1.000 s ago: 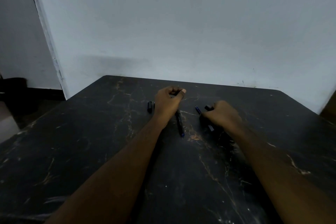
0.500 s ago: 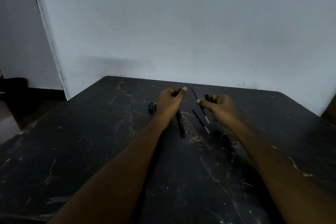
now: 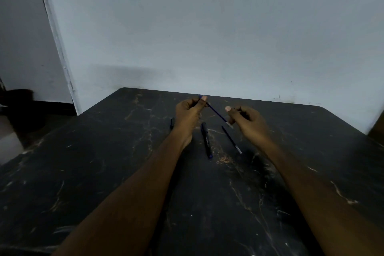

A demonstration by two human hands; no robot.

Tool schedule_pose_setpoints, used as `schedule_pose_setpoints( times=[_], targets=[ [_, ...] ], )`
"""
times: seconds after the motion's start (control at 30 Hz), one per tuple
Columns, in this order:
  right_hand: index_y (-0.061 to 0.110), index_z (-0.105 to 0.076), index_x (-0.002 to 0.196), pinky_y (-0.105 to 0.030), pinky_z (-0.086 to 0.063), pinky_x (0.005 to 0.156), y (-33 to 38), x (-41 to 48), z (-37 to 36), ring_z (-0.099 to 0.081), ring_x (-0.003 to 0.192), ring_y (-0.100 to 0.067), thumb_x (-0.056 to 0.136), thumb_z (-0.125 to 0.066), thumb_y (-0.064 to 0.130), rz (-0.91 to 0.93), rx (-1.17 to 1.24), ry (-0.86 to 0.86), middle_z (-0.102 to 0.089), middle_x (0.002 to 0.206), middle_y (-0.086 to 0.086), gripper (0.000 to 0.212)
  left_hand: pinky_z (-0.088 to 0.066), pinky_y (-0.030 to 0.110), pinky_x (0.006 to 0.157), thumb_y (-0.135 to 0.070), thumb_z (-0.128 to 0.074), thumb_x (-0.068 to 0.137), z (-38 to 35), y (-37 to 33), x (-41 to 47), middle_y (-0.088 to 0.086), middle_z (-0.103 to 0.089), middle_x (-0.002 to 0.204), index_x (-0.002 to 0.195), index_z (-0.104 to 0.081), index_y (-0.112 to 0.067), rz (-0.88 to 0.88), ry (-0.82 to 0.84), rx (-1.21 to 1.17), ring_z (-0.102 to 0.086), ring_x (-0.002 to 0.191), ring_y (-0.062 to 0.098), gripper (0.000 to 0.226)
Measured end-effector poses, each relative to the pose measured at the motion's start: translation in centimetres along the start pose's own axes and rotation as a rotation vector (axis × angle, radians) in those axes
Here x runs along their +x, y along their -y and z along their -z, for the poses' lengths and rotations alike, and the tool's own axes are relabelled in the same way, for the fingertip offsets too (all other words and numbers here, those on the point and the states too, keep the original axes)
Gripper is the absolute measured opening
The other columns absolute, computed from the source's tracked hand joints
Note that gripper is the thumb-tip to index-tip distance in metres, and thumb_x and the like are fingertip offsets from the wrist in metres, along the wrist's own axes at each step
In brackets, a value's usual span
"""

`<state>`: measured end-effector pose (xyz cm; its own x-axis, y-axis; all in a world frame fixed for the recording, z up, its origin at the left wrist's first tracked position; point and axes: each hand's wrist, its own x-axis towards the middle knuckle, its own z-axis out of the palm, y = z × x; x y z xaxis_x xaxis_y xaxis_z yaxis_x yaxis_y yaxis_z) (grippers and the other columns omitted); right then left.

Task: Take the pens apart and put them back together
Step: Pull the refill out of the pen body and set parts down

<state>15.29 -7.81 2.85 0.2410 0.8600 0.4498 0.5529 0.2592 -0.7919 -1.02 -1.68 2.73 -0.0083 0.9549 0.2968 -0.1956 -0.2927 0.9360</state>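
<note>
My left hand (image 3: 188, 113) is raised over the black table (image 3: 104, 172) and pinches the upper end of a thin blue refill (image 3: 217, 113) under its thumb. The refill slants down to the right, its pale lower end against the fingers of my right hand (image 3: 248, 121). That hand curls round a small black pen part (image 3: 239, 110), thumb lifted; whether it also holds the refill I cannot tell. On the table lie a black pen body (image 3: 206, 141), a second dark refill (image 3: 231, 139) and a black cap (image 3: 172, 122) left of my left wrist.
The table's far edge meets a pale wall (image 3: 207, 37). A white door frame (image 3: 56, 37) stands at the left, with dark floor beyond the table's left edge. A brown object (image 3: 377, 124) shows at the right border.
My right hand lifted one refill off the table and carried it left. Its upper end now sits under my left thumb. Both hands have risen slightly; the second refill stays on the table.
</note>
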Motion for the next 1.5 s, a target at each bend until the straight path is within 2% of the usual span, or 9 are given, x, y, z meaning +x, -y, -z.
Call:
schedule_pose_setpoints(
  times=[0.13,0.27,0.4,0.53,0.77,0.93,1.17,1.33,1.5],
  targets=[
    [0.011,-0.065,0.086,-0.032,-0.041,0.071,-0.5,0.1,0.5,-0.058,0.076,-0.011,0.100,-0.045,0.035,-0.050,0.089,0.034,-0.070,0.083,0.001,0.034,-0.036,0.011,0.041,-0.025,-0.066,0.092,0.4,-0.1,0.5,-0.006,-0.061,0.064,0.095,-0.073,-0.001,0.019,-0.110,-0.094,-0.046,0.042,-0.005,0.025],
    [0.012,-0.063,0.087,-0.035,-0.042,0.073,-1.0,0.1,0.5,-0.059,0.086,-0.020,0.097,-0.053,0.024,-0.033,-0.061,0.074,-0.068,0.097,-0.005,0.019,-0.036,0.011,0.040,-0.026,-0.067,0.091,1.0,-0.1,1.0,-0.004,-0.065,0.073,0.092,-0.074,-0.005,0.018,-0.169,-0.131,-0.046,0.042,-0.005,0.023],
    [0.017,-0.067,0.103,-0.029,-0.043,0.068,-1.0,0.0,0.5,-0.056,0.082,-0.013,0.095,-0.060,0.027,0.053,-0.164,0.068,-0.064,0.094,0.002,0.015,-0.037,0.012,0.042,-0.027,-0.067,0.091,1.1,0.1,1.2,-0.004,-0.066,0.074,0.087,-0.074,-0.010,0.020,-0.182,-0.143,-0.045,0.043,-0.004,0.018],
    [0.016,-0.069,0.108,-0.031,-0.046,0.074,-0.9,-0.1,0.4,-0.058,0.088,-0.017,0.093,-0.063,0.022,0.104,-0.144,0.043,-0.067,0.100,-0.002,0.017,-0.036,0.013,0.041,-0.027,-0.068,0.090,1.0,0.3,1.2,0.001,-0.065,0.074,0.091,-0.074,-0.005,0.003,-0.182,-0.122,-0.043,0.042,-0.004,0.023],
    [0.017,-0.073,0.106,-0.019,-0.042,0.066,-1.2,0.1,0.2,-0.055,0.080,-0.003,0.089,-0.068,0.017,0.183,-0.169,0.011,-0.066,0.096,0.005,0.018,-0.040,0.011,0.045,-0.023,-0.068,0.091,0.6,0.4,1.1,0.001,-0.065,0.074,0.085,-0.074,-0.007,-0.036,-0.142,-0.108,-0.047,0.044,-0.005,0.018],
    [0.016,-0.073,0.105,-0.027,-0.042,0.069,-1.7,0.4,0.3,-0.053,0.078,-0.001,0.087,-0.069,0.015,0.158,-0.187,-0.027,-0.064,0.094,0.006,0.018,-0.042,0.007,0.053,-0.022,-0.068,0.091,1.0,0.7,1.6,-0.003,-0.067,0.076,0.092,-0.073,0.000,-0.043,-0.191,-0.138,-0.050,0.048,-0.010,0.022],
    [0.021,-0.073,0.102,-0.023,-0.043,0.068,-2.0,0.4,0.2,-0.056,0.085,-0.009,0.084,-0.073,0.015,0.174,-0.178,-0.001,-0.066,0.096,0.004,0.018,-0.041,0.009,0.047,-0.022,-0.069,0.089,0.8,0.7,1.4,-0.005,-0.067,0.072,0.084,-0.074,-0.008,-0.049,-0.179,-0.136,-0.051,0.048,-0.008,0.016],
    [0.018,-0.075,0.098,-0.017,-0.040,0.064,-1.7,0.4,0.4,-0.056,0.075,0.009,0.079,-0.078,0.012,0.201,-0.181,-0.016,-0.063,0.085,0.018,0.020,-0.037,0.012,0.041,-0.024,-0.069,0.089,0.9,0.6,1.2,-0.004,-0.063,0.065,0.079,-0.073,-0.014,-0.032,-0.168,-0.132,-0.044,0.041,-0.005,0.014],
    [0.020,-0.075,0.100,-0.019,-0.041,0.066,-2.0,0.5,0.1,-0.055,0.079,-0.002,0.080,-0.077,0.014,0.168,-0.162,-0.030,-0.067,0.093,0.004,0.021,-0.043,0.008,0.051,-0.021,-0.069,0.090,0.6,0.4,1.0,-0.003,-0.070,0.077,0.080,-0.072,-0.012,-0.052,-0.133,-0.109,-0.055,0.053,-0.009,0.014]
  ],
)
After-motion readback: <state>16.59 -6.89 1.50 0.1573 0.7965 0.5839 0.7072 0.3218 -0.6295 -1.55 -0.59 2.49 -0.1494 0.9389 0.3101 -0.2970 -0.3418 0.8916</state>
